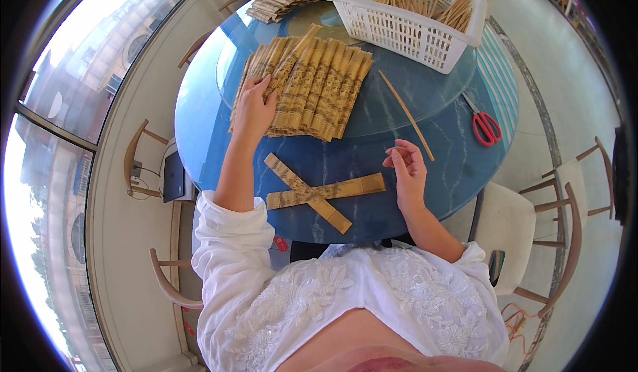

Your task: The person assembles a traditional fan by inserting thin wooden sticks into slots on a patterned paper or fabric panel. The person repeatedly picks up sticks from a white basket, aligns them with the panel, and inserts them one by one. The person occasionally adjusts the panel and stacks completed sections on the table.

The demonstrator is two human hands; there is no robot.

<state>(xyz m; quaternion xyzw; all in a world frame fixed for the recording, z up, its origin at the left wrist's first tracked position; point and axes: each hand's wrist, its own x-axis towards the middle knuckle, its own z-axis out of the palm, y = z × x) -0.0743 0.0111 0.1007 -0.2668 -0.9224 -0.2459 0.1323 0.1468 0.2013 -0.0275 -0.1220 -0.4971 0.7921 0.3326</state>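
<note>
On the blue table lies a broad pile of long, narrow gold paper sleeves (332, 86) with dark printed patterns. My left hand (256, 109) is at the pile's left side, its thumb and fingers closed on one sleeve (296, 49) that lies slantwise over the others. Nearer to me, two similar sleeves (355, 187) rest crossed on each other. To their right, my right hand (409, 169) hovers with thumb and fingers curled together; whether a small thing is between the fingertips cannot be made out. Just beyond it lies a thin wooden stick (407, 116), apart from the hand.
A white plastic basket (412, 36) holding many wooden sticks (425, 6) stands at the far right. Red-handled scissors (486, 129) lie near the right edge. More sleeves (286, 0) are heaped at the back. Chairs (512, 232) surround the round table (458, 166).
</note>
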